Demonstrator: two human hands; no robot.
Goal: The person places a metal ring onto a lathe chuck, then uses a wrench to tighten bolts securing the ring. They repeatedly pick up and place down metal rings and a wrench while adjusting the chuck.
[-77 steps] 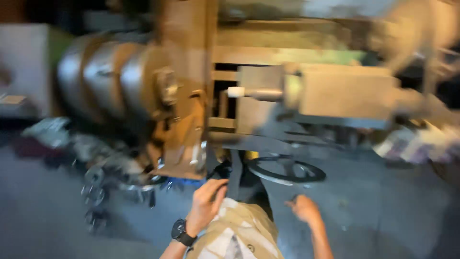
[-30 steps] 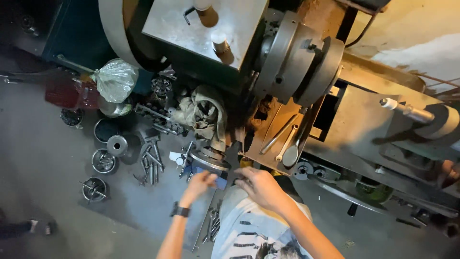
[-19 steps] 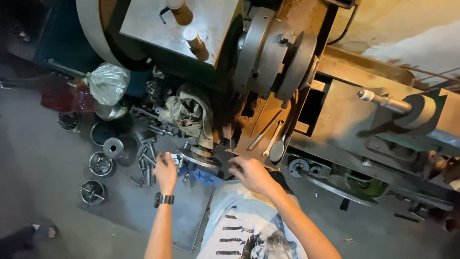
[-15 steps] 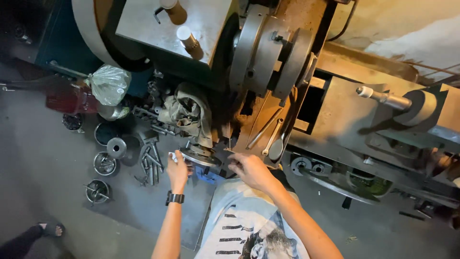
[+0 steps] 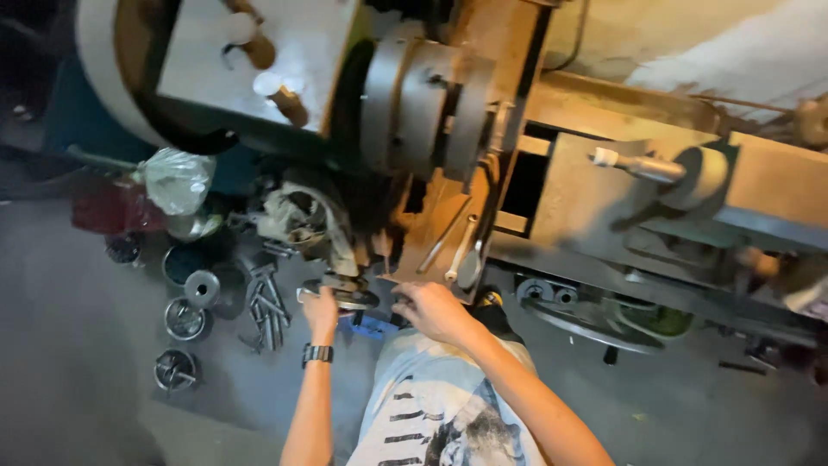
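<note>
Head view: the left hand (image 5: 321, 309) curls its fingers around the rim of a dark round metal disc (image 5: 343, 292). The right hand (image 5: 435, 311), just beside, rests bent fingers on the rusty lathe (image 5: 431, 129); its grip cannot be told. Steel rings (image 5: 185, 318) lie left.

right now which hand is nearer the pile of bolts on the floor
Left. The left hand, with the wristwatch, sits just beside the pile of bolts. The right hand is farther off, on the other side of the round metal part that both hands touch.
</note>
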